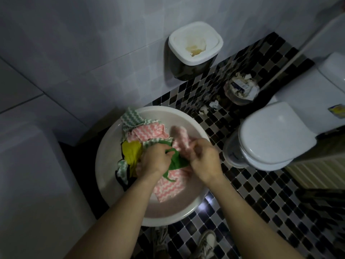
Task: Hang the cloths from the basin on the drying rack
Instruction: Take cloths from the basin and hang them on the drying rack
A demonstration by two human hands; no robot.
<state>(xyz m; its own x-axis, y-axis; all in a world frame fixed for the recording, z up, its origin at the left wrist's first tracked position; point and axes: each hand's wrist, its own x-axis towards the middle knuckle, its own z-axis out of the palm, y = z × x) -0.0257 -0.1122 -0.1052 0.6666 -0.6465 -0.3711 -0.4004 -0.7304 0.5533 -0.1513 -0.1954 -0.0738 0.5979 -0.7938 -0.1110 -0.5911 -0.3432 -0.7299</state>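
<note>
Both hands are closed on cloth in the middle of the basin (pixel 110 186): the left hand (pixel 155 159) pinches the plain green cloth (pixel 176 162), the right hand (pixel 204 158) bunches a pink wavy-striped cloth (pixel 168 186) beside it, probably to tease one piece free of the tangle. The other cloths lie heaped toward the basin's far and left sides: a limp yellow one (pixel 131 151) and green-and-white zigzag ones (pixel 130 116), soft and crumpled. The basin is round, smooth, pale plastic. No drying rack is in view
</note>
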